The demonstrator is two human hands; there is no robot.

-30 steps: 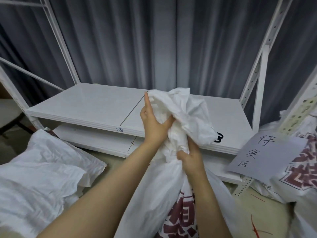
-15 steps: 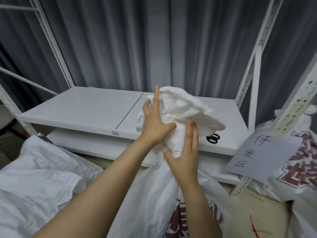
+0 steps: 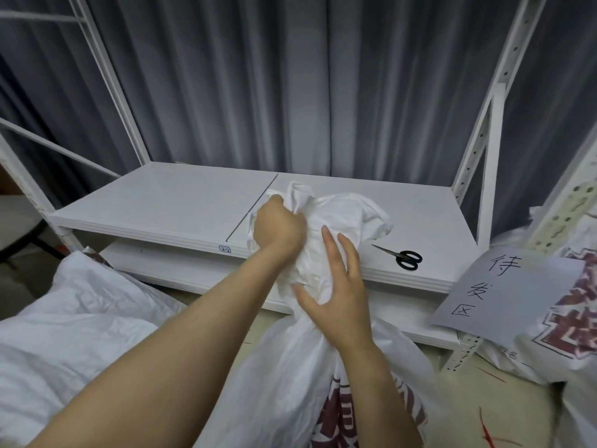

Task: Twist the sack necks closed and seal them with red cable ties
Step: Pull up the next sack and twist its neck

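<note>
Sack (image 3: 284, 383): white woven plastic with red print. The body sits directly below both wrists.
Neck (image 3: 315, 253): bunched fabric between the two hands. The loose top flares up and to the right of the left fist.
Handling: my read is that the top is light, soft and crumply, with no stiffness. The weave looks slick, so a twist will likely spring back unless pinned. Not fragile.
Hold point: low on the neck, just under the bunch, where the fabric narrows. The ruffle above gives leverage for turning.
Left hand (image 3: 279, 227): a fist clamped on the upper bunch, fingers curled into the fabric. It sits above and to the left of the right hand.
Right hand (image 3: 336, 299): fingers apart and nearly straight, with the palm laid on the neck below the left fist and the thumb out to the left. It cups the neck but doesn't clamp it.
Tie: none on the neck and none in either hand. The thin red strips (image 3: 483, 425) on the floor, down and to the right of the right wrist, might be ties. Can't tell.
Scissors (image 3: 403, 258): on the shelf (image 3: 161, 205), to the right of the right fingertips and apart from the sack.
Next: I'd expect the right hand to have to close round the narrow part before a twist will hold.
</note>
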